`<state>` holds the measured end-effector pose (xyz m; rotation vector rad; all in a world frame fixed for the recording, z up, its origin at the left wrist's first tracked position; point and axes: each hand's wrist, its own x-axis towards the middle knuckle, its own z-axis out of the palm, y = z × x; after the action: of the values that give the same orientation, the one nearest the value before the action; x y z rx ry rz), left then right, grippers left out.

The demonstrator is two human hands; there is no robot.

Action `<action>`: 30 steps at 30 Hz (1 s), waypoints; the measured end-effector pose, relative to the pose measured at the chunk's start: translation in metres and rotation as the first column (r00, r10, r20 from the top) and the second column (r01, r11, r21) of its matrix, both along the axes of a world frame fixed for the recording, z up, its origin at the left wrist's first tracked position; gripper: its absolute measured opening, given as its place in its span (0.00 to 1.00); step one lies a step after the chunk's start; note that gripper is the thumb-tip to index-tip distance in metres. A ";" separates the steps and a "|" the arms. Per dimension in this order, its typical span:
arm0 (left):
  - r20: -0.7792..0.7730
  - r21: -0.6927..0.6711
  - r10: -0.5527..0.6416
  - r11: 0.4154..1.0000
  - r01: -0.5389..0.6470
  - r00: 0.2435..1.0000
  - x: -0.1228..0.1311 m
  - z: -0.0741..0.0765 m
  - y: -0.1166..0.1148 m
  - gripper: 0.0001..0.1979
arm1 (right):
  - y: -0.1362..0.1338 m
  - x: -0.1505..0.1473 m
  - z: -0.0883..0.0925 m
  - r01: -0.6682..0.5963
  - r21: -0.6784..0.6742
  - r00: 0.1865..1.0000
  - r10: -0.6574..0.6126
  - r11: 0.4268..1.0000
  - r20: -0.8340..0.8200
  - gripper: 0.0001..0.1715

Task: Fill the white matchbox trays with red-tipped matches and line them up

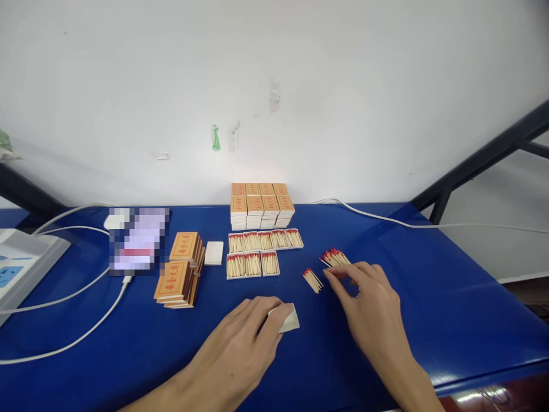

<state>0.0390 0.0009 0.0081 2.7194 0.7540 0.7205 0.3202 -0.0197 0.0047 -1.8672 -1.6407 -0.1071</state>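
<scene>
My left hand [253, 337] grips a small white matchbox tray [290, 320] between thumb and fingers, low over the blue table. The part of the tray under the fingers is hidden. To the right, my right hand [371, 297] has thumb and index fingertips pinched together. It lies between a small bunch of red-tipped matches [313, 280] and a larger match pile [335, 257], partly covered by the fingers. Whether a match is in the pinch, I cannot make out. Beyond the hands, trays filled with matches [252, 265] stand in two rows.
Stacked orange matchboxes [262, 204] stand against the white wall. More orange matchbox covers [182, 274] are piled at left, beside a white tray lying face down [214, 253]. Further left are a blurred phone [141, 237], white cables [103, 320] and a power strip [26, 269].
</scene>
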 end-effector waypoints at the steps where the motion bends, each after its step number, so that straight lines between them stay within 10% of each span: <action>1: 0.000 0.001 0.000 1.000 0.000 1.000 0.000 0.000 0.000 0.23 | 0.003 0.003 0.000 0.017 0.014 1.000 -0.017 1.000 0.003 0.33; 30: 0.001 -0.003 0.003 1.000 -0.003 1.000 0.000 0.002 0.000 0.23 | 0.001 0.011 -0.001 0.141 -0.006 0.989 -0.141 0.990 0.048 0.46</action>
<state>0.0386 0.0006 0.0099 2.7157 0.7579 0.7203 0.3309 -0.0191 0.0035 -2.0006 -1.5416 -0.2060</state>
